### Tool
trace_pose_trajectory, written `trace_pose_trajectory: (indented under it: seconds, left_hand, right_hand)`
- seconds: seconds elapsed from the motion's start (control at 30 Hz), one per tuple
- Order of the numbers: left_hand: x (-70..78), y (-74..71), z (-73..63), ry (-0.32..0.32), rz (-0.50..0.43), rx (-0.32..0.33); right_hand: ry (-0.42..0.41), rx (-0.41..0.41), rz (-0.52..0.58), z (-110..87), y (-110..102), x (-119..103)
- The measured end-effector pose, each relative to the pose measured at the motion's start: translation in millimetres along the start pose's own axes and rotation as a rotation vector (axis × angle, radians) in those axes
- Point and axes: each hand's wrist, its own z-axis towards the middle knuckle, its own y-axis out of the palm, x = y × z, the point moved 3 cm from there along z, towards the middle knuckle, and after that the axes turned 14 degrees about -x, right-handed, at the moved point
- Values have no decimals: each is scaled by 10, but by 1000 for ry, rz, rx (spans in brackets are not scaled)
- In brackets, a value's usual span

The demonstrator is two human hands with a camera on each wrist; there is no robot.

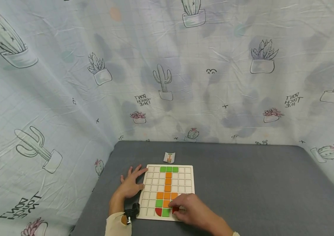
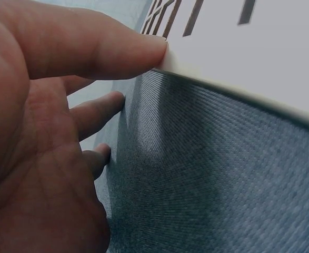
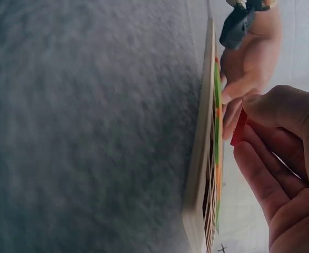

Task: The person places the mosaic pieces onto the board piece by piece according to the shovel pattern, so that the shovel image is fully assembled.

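Observation:
A pale wooden grid board [image 1: 150, 203] lies on the dark table, with green, orange and red pieces set in its cells. My left hand [image 1: 130, 185] is spread beside the board's left edge, its thumb and a fingertip touching that edge. Over the lower right part of the board, my right hand [image 1: 192, 208] pinches a red piece [image 3: 239, 129] between thumb and fingers. In the right wrist view that piece stands tilted, apart from the board. A rounded red quarter piece [image 1: 158, 212] lies in the bottom row, left of a green square [image 1: 165, 212]. My right hand hides several cells.
A small printed card [image 1: 169, 157] with a coloured grid pattern lies behind the board. The grey table [image 1: 258, 186] stretches to the right. Cloth printed with cacti [image 1: 214, 98] hangs behind and at the sides. A black device [image 1: 132, 211] is strapped to the left wrist.

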Motion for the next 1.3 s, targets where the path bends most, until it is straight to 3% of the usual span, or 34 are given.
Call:
trace_pose_trajectory:
  seconds: [0.2,0.6,1.3]
  left_hand:
    - [-4,0,3,-1,1,-3]
    - [2,-2,8,-8,7,1]
    - [19,1,13,-22,19,8]
  right_hand:
    - [-19,-38,-44,44,37,-44]
    - [37,-100,-81,82,88,-22]
    - [19,-101,-90,96,89,-25]
